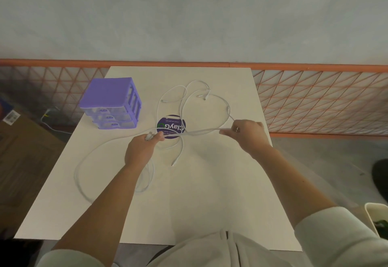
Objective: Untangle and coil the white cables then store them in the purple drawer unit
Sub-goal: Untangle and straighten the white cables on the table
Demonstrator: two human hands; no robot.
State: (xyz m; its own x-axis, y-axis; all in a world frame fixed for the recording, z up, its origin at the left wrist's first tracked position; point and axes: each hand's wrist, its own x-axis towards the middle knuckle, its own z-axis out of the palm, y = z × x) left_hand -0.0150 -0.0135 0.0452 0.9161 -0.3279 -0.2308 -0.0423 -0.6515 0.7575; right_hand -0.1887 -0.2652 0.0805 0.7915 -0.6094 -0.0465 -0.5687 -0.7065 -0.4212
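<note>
1. While your left hand curls its fingers round a bunched section of white cable, your right hand pinches the same strand further along, so a thin, smooth length runs taut between the two hands, just above the table.
2. From your left hand, one long loop of that cable sweeps out to the left over the matte, off-white tabletop and curves back under your forearm.
3. Beyond your hands, more thin white cables lie in loose, crossing curves at the middle of the table, several small plugs showing at their ends; one end points toward you, just below the crossing.
4. Under the taut strand sits a flat, round purple sticker with white lettering, partly covered by the cable.
5. At the far left of the table stands the purple drawer unit: a boxy plastic frame with a ribbed top and three translucent drawers, all pushed in. What they hold cannot be told through the cloudy fronts.
6. Behind the table runs an orange wire-mesh railing of triangular cells.
</note>
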